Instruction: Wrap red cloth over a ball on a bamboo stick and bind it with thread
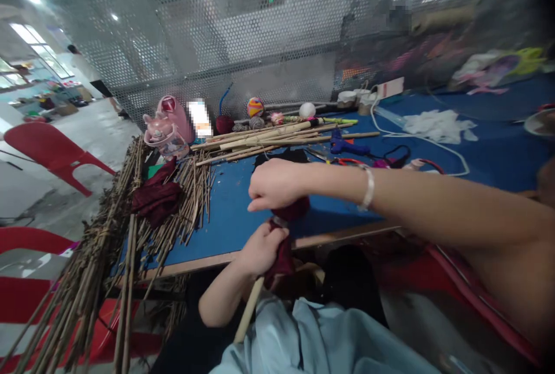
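Observation:
My left hand (262, 250) is closed around dark red cloth (282, 261), low at the table's front edge. A pale stick (250, 311) runs from beneath that hand down toward my lap. Just above the grip, a whitish band circles the cloth under a rounded dark red head (298, 208). Over this head hangs my right hand (277, 184), its fingers curled and pressed together. Whatever those fingers pinch is too small or hidden to make out. Behind the right hand, a black piece of cloth (284, 156) lies on the blue table (229, 212).
Bundled twigs (97, 247) fill the left side, with a dark red cloth (156, 197) on top. Bamboo sticks (260, 138), a blue glue gun (347, 144), a pink container (169, 131) and crumpled white material (440, 126) lie farther back. A perforated metal screen (260, 27) borders the table.

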The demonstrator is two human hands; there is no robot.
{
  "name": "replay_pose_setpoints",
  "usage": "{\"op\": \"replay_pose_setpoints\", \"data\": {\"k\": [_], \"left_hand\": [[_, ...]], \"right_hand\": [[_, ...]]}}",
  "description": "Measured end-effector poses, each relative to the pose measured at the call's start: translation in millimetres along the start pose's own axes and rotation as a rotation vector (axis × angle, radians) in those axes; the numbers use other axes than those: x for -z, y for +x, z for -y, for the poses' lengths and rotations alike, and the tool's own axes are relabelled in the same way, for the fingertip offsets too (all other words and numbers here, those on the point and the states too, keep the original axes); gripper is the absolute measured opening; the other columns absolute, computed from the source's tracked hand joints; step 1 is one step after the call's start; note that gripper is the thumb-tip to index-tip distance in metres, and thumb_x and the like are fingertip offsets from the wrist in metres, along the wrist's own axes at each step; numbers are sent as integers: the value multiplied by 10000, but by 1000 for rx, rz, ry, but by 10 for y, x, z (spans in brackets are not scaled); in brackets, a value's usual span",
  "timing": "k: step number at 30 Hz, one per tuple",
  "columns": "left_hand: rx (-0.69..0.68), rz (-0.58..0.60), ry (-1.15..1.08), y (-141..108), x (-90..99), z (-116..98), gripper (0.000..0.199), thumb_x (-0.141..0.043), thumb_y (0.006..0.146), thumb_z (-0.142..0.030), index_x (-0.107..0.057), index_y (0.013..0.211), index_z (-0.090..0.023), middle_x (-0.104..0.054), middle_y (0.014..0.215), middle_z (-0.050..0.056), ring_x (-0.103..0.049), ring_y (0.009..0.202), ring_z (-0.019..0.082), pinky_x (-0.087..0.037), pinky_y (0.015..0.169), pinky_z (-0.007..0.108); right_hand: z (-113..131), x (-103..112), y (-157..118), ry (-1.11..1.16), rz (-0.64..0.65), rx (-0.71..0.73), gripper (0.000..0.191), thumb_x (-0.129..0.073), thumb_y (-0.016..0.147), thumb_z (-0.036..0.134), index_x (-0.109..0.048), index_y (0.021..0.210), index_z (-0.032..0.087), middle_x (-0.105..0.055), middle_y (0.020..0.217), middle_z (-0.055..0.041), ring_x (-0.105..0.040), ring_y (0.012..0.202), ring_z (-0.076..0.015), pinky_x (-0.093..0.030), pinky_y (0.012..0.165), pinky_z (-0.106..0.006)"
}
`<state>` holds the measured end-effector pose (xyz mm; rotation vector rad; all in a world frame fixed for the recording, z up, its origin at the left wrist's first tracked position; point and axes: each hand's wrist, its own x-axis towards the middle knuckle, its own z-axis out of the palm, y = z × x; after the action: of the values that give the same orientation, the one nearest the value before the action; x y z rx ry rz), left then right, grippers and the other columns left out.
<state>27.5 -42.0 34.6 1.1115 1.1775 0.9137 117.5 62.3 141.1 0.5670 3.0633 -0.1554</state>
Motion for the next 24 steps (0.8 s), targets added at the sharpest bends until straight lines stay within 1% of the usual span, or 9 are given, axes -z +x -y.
{"op": "replay_pose_setpoints", "data": {"k": [2,5,8,12,15,18,21,23,24], "left_hand": [[21,-109,-63,8,143,-5,174,-527,742,-320,-502,672,-162,-473,558,-40,-389,497,86,-311,478,210],[75,-201,-232,-39,370,-25,238,-550,718,-390,-498,688,-160,-482,521,-41,-398,419,77,-298,407,205],[127,-170,-420,-87,493,-41,289,-600,669,-410,-493,792,-172,-485,535,-56,-378,354,59,-235,324,174],[159,-67,-597,-109,488,-69,349,-627,633,-399,-466,866,-195,-478,549,-75,-343,307,40,-170,269,141],[152,-34,-638,-127,431,-91,340,-621,633,-392,-461,856,-191,-463,529,-77,-333,289,34,-166,264,136],[151,-6,-622,-172,358,-99,317,-613,634,-387,-462,823,-183,-458,515,-74,-324,282,36,-188,278,153],[156,68,-529,-239,253,-91,268,-582,661,-387,-476,773,-167,-465,500,-55,-351,318,52,-242,325,182],[146,144,-399,-276,150,-77,211,-551,699,-352,-492,713,-150,-484,514,-30,-398,390,67,-289,391,198],[133,195,-324,-285,88,-65,180,-541,713,-317,-499,687,-144,-491,531,-21,-418,438,74,-310,434,204]], "right_hand": [[228,47,-204,-151,-174,-18,298,-533,790,369,-658,624,155,-608,576,-49,-542,591,-162,-300,543,-255],[324,-95,-565,-134,-367,-111,322,-433,861,345,-654,719,158,-648,680,-80,-575,661,-175,-320,574,-258],[244,-407,-777,22,-457,-241,294,-413,881,320,-651,780,179,-669,724,-63,-591,678,-164,-344,596,-254],[196,-797,-803,370,-506,-412,275,-397,895,308,-636,826,191,-667,726,-24,-586,642,-138,-371,609,-237],[203,-985,-746,608,-487,-486,291,-411,881,336,-621,766,171,-615,641,-2,-537,584,-122,-375,571,-220],[125,-1130,-672,767,-451,-494,282,-437,849,326,-625,733,151,-586,612,9,-509,578,-119,-379,563,-216],[-113,-1199,-581,839,-422,-391,264,-485,795,317,-653,730,124,-617,661,-5,-533,645,-142,-402,626,-236],[-332,-1144,-499,793,-291,-270,258,-549,739,327,-664,675,105,-608,620,-4,-527,637,-149,-395,622,-239],[-438,-1077,-446,747,-181,-208,254,-574,715,326,-670,652,99,-596,590,2,-517,611,-141,-384,602,-232]]}}
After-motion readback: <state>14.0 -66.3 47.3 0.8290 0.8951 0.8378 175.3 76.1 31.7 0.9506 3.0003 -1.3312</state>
